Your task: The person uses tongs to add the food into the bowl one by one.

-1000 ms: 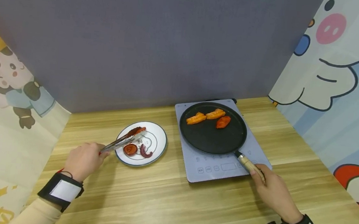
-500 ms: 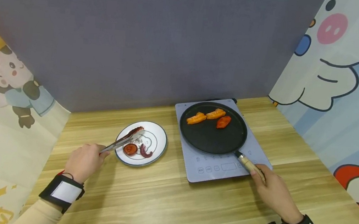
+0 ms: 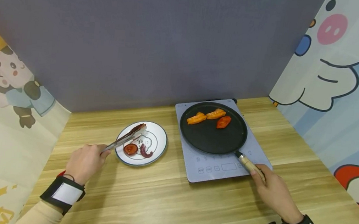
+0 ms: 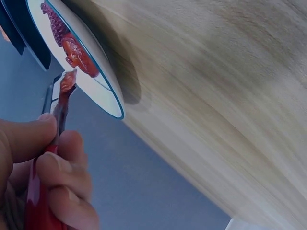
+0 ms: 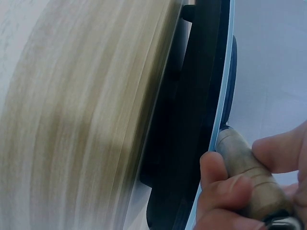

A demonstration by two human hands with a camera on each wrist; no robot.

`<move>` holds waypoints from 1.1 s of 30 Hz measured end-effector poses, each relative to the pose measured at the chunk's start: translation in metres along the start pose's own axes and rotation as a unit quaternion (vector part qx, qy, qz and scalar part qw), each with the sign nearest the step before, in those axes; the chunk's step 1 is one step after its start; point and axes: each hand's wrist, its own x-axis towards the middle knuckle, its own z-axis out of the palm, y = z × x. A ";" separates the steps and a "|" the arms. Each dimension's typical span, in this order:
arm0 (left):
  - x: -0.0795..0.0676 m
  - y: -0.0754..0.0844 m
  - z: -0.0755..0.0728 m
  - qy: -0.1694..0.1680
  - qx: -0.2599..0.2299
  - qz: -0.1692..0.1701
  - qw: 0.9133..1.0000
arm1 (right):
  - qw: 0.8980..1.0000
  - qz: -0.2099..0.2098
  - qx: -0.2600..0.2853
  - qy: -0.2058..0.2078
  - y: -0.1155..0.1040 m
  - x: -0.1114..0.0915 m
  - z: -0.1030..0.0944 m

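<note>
My left hand (image 3: 85, 162) grips a pair of metal tongs (image 3: 117, 144), whose red handle (image 4: 41, 206) shows in the left wrist view. Their tips lie at a long dark-red piece of food (image 3: 139, 127) over the back of a white, blue-rimmed plate (image 3: 159, 144). On that plate also rest a round reddish-brown piece (image 3: 130, 149) and a curled purple octopus tentacle (image 3: 145, 151). My right hand (image 3: 276, 193) holds the wooden handle (image 3: 248, 163) of a flat black frying pan (image 3: 212, 139). Two orange pieces (image 3: 216, 113) and one red piece (image 3: 223, 122) lie in the pan.
Under the pan is a pale induction cooker (image 3: 193, 168) with printed controls along its front. The wooden table (image 3: 146, 201) meets a grey partition (image 3: 172, 47) at the back. Cartoon-printed curtains (image 3: 336, 76) flank both sides.
The tongs' arms have drawn closer together around the dark-red piece, and their tips have shifted slightly. My right hand and the pan stay in place.
</note>
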 end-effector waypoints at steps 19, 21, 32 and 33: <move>0.002 0.010 0.000 0.037 0.007 0.011 0.999 | 1.000 -0.002 -0.002 0.000 0.002 0.000 0.001; 0.002 0.013 0.001 0.042 0.007 0.014 0.999 | 1.000 -0.001 -0.003 0.000 0.002 0.000 0.000; 0.006 0.028 0.004 0.080 -0.004 0.042 0.996 | 1.000 -0.001 -0.005 0.000 0.001 0.000 0.000; 0.006 0.030 0.004 0.084 -0.005 0.044 0.995 | 1.000 -0.002 -0.006 0.001 0.001 0.000 0.000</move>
